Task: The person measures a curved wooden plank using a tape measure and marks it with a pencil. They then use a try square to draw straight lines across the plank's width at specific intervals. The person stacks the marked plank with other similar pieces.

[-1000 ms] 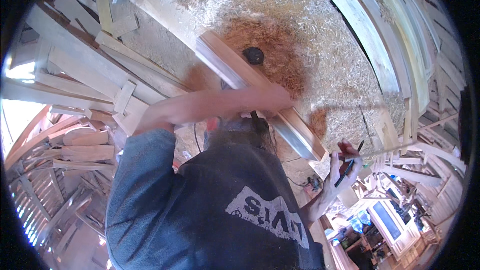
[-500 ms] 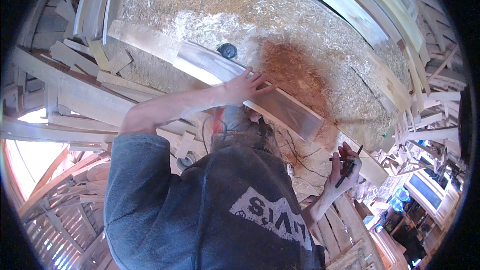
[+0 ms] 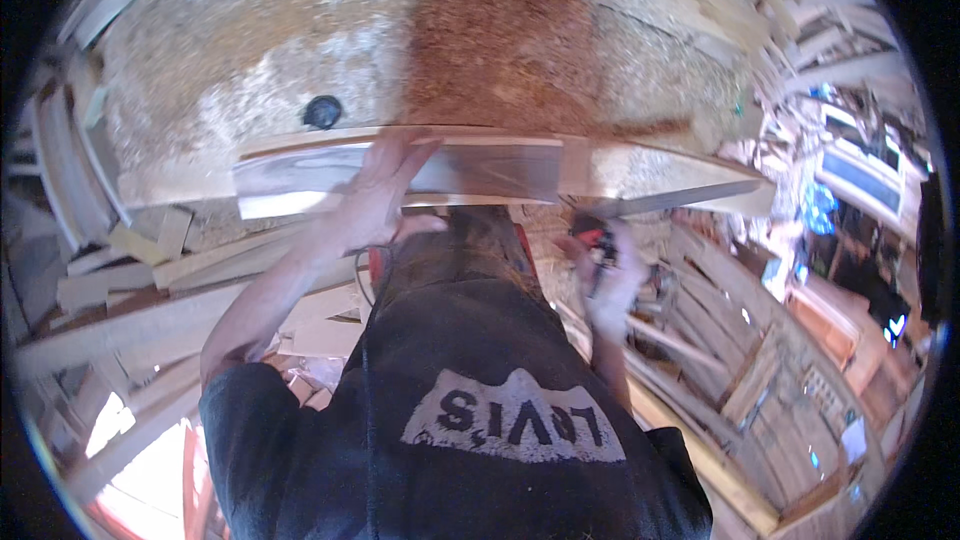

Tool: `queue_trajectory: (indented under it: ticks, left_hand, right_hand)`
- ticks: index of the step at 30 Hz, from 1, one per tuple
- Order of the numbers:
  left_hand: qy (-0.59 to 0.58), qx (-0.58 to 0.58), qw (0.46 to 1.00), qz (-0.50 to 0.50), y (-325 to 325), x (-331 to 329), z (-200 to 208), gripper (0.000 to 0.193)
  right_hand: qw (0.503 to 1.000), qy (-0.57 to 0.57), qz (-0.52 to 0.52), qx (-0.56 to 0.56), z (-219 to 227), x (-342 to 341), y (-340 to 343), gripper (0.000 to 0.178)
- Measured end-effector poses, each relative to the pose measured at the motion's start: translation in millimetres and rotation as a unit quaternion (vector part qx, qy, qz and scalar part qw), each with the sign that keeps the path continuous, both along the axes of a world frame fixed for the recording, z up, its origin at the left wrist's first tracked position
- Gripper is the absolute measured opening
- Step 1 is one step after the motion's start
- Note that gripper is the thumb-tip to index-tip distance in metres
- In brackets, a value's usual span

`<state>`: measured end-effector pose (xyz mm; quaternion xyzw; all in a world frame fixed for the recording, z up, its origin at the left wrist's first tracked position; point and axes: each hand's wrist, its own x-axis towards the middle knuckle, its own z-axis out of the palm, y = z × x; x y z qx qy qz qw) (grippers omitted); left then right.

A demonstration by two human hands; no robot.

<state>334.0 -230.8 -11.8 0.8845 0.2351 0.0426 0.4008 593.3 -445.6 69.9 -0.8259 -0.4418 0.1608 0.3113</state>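
My left hand (image 3: 385,185) lies over a long board (image 3: 500,168), thumb on the near edge and fingers spread across its top. The board has a shiny greyish face, pale at its left end. To the right, my right hand (image 3: 612,275) is closed round the red and black handle of a hand saw (image 3: 690,198). Its grey blade points right, over a pale plank (image 3: 655,170) that extends past the board's right end. The hand and handle are blurred, and I cannot tell whether the blade touches the plank.
A black round cap (image 3: 322,112) sits beyond the board on the chip-covered work surface (image 3: 230,50), near a patch of reddish-brown sawdust (image 3: 500,40). Offcuts (image 3: 150,250) are heaped at left. Stacked wood strips and a blue plastic item (image 3: 820,208) are at right.
The view has turned, so the board now runs nearly level. My right hand has turned the saw from nearly edge-on to blade pointing right. My left hand stays on the board.
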Motion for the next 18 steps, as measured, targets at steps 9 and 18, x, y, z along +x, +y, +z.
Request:
queue_trajectory:
  ticks: [9,18]
  left_hand:
    - [-0.062,-0.308,0.946,0.081,2,61,-21,0.033]
    - [0.088,-0.263,0.96,0.04,86,108,-82,0.042]
  right_hand:
    - [0.958,0.233,-0.058,-0.158,-34,-86,12,0.031]
    - [0.912,0.325,-0.251,0.008,-46,-39,10,0.023]
